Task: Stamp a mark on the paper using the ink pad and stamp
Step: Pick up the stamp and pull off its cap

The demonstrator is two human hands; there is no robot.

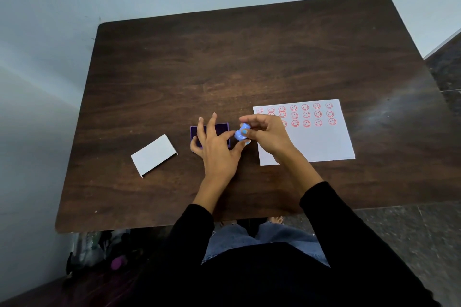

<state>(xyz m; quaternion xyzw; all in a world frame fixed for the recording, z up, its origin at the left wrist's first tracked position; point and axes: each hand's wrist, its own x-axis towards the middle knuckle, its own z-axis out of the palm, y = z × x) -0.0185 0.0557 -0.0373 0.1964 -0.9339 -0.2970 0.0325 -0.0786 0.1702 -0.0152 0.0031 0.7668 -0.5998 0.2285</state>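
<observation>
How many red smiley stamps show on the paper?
20 at least, on the paper: seven in the top row, seven in the second, six in the third. The right hand covers the left ends, so more may hide.

The far half of the table [249, 57] is bare. Near, the lid [153, 154] lies left, the pad [223, 129] in the middle, the paper [324, 142] right.

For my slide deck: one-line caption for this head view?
Right hand holds blue stamp between ink pad and smiley-stamped paper.
</observation>
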